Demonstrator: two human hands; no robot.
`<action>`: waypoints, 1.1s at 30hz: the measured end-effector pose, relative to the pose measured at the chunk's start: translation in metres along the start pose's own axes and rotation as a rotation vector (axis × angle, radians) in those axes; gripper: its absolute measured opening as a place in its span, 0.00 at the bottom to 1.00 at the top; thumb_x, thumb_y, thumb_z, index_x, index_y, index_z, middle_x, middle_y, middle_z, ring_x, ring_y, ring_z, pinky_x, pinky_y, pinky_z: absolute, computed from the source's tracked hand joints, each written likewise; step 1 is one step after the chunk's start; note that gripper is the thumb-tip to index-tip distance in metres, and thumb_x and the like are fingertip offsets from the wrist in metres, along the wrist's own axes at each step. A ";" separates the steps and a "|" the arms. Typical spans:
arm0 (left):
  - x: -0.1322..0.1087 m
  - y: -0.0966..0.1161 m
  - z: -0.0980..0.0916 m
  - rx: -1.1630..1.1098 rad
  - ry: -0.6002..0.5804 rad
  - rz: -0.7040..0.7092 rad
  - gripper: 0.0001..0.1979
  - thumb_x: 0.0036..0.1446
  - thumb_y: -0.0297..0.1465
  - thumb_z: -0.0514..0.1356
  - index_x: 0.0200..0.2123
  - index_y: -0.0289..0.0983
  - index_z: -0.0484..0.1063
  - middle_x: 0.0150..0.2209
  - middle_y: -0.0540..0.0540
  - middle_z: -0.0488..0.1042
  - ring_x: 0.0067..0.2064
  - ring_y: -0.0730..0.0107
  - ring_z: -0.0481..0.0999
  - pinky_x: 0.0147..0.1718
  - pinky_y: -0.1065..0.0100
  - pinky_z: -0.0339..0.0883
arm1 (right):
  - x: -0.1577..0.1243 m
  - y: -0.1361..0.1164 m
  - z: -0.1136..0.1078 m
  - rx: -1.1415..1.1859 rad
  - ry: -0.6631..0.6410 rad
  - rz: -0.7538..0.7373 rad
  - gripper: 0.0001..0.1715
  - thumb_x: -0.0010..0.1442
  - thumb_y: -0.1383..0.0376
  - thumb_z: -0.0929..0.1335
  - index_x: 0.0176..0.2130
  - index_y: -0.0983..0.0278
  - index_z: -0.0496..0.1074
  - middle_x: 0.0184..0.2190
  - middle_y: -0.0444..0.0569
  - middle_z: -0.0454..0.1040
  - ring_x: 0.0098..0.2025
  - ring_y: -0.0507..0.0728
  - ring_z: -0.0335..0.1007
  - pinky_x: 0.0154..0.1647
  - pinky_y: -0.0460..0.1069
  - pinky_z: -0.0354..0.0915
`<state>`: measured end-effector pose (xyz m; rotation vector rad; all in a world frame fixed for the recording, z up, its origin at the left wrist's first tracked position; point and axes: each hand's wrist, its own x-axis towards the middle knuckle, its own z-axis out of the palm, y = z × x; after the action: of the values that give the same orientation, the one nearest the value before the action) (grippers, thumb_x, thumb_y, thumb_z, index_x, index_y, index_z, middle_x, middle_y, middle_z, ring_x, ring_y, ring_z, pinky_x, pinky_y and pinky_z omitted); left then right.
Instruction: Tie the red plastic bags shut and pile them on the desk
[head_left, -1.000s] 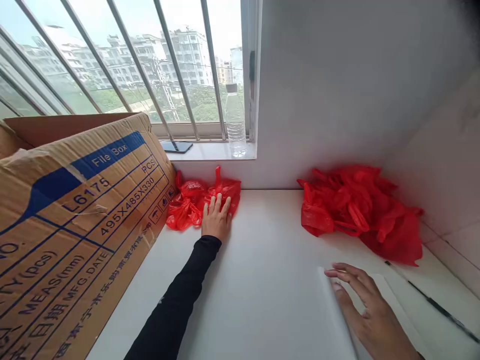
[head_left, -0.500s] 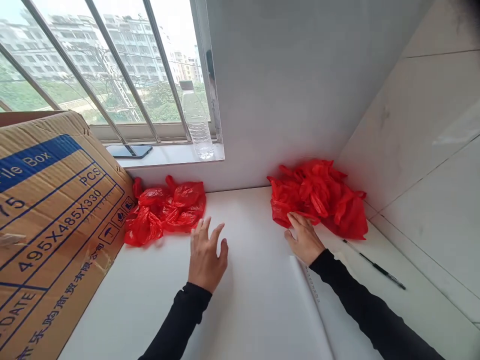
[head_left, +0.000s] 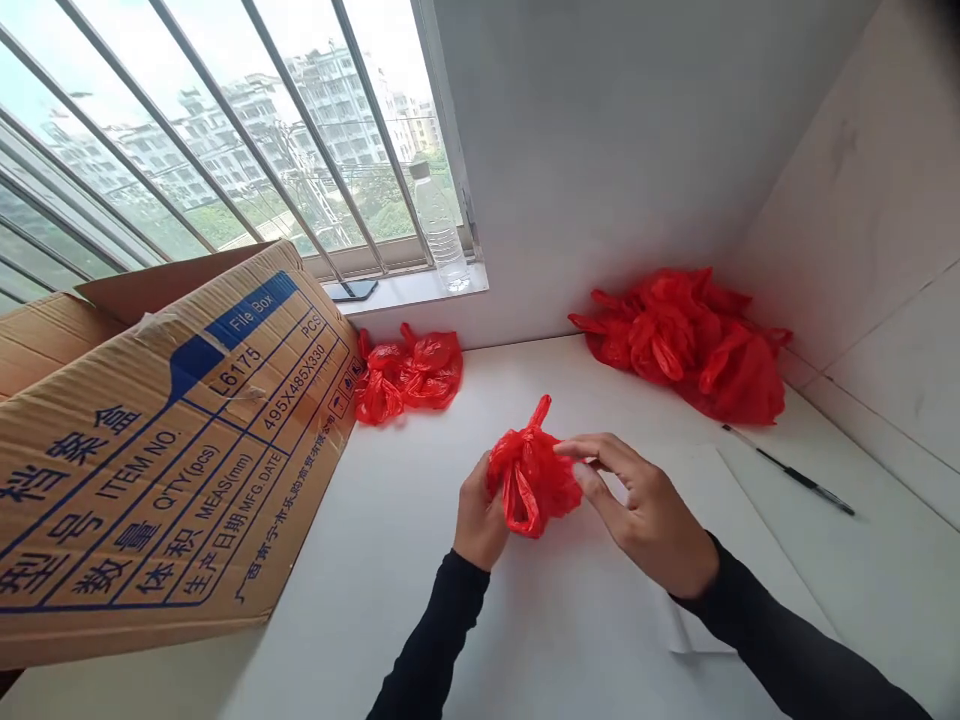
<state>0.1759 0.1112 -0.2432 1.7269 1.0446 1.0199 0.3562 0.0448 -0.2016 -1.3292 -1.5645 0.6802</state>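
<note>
Right of the cardboard box (head_left: pixel 165 440), over the white tabletop (head_left: pixel 360 580), I hold one crumpled red bag (head_left: pixel 534 478) between both hands.

Left hand (head_left: pixel 480 515): curled round the bag's left side, fingers hidden behind it. Right hand (head_left: pixel 645 510): thumb and fingertips pinching the bag's right edge.

Box print, blue on brown: "File Box", "L6175", "PCS", "495X485X330", "ITEM NO.", "QTY(pcs)", "MEAS(mm)", "MFG.DATE" — Chinese characters alongside.

At the box's far right corner lies a small heap of red bags (head_left: pixel 409 370), touching it or nearly so. Well right of the box, in the wall corner, sits a larger red heap (head_left: pixel 686 340), with a black pen (head_left: pixel 787 470) near it. A white sheet (head_left: pixel 742 540) lies under my right wrist. Beyond the box, on the sill — a dark phone (head_left: pixel 352 290) and a clear bottle (head_left: pixel 437 225).
</note>
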 end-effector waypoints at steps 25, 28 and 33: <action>-0.067 0.027 -0.014 0.034 -0.020 -0.062 0.05 0.63 0.32 0.62 0.39 0.40 0.78 0.39 0.47 0.77 0.41 0.66 0.76 0.41 0.66 0.70 | -0.043 0.023 -0.003 -0.037 -0.289 0.106 0.12 0.69 0.58 0.65 0.49 0.57 0.73 0.39 0.47 0.75 0.43 0.59 0.69 0.47 0.56 0.67; -0.069 0.014 -0.025 -0.003 0.140 -0.118 0.06 0.65 0.34 0.60 0.41 0.41 0.76 0.40 0.47 0.77 0.41 0.67 0.76 0.41 0.67 0.69 | -0.046 0.022 -0.015 -0.007 -0.369 0.143 0.10 0.69 0.58 0.65 0.40 0.58 0.74 0.33 0.44 0.73 0.38 0.56 0.67 0.42 0.54 0.63; -0.071 0.013 -0.033 -0.060 0.323 -0.153 0.12 0.69 0.38 0.54 0.51 0.43 0.70 0.47 0.45 0.77 0.46 0.62 0.77 0.41 0.64 0.71 | -0.046 0.014 -0.019 0.087 -0.201 0.246 0.12 0.71 0.56 0.62 0.39 0.58 0.69 0.34 0.42 0.72 0.37 0.54 0.66 0.37 0.50 0.61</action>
<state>0.1257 0.0502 -0.2361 1.4380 1.3129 1.2430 0.3783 0.0017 -0.2201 -1.4368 -1.5215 1.0511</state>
